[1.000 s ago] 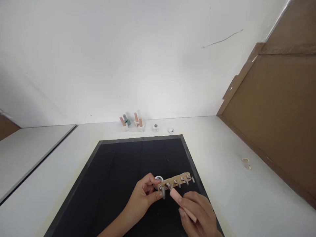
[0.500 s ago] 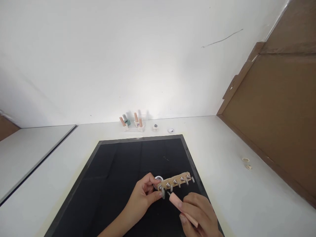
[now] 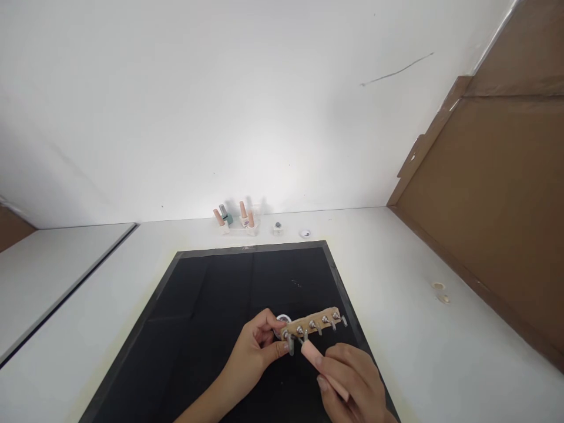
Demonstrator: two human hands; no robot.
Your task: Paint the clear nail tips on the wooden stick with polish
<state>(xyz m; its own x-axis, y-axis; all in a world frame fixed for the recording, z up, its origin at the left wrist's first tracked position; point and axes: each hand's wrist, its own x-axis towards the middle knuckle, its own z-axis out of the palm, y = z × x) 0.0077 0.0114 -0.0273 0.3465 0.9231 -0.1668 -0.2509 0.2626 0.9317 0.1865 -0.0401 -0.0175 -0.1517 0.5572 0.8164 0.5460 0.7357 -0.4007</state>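
Over the lower right part of the black mat [image 3: 211, 305], the left hand [image 3: 259, 343] pinches one end of a tan strip [image 3: 319, 320] between thumb and fingers, its other fingers curled and partly hidden. Five metal studs run along the strip, with translucent, nail-shaped tips [image 3: 291, 346] hanging from them; the smaller ones are hard to make out. The right hand [image 3: 355, 376] is closed around a peach handle [image 3: 312, 353], whose thin dark end lies between the two leftmost tips; whether it touches either, I cannot tell. Left forearm and right wrist are cut off by the bottom edge. Behind the strip and left fingers, a round white-rimmed container [image 3: 284, 318] is mostly covered, its contents unreadable. Along the back of the white worktop [image 3: 383, 252], a clear tray [image 3: 238, 231] holds four bottles, three peach-capped and one teal with a grey cap, their labels too small to read. Beside it stand a small dark-topped bottle [image 3: 277, 229] and a shallow round dish [image 3: 305, 234] with something dark inside.
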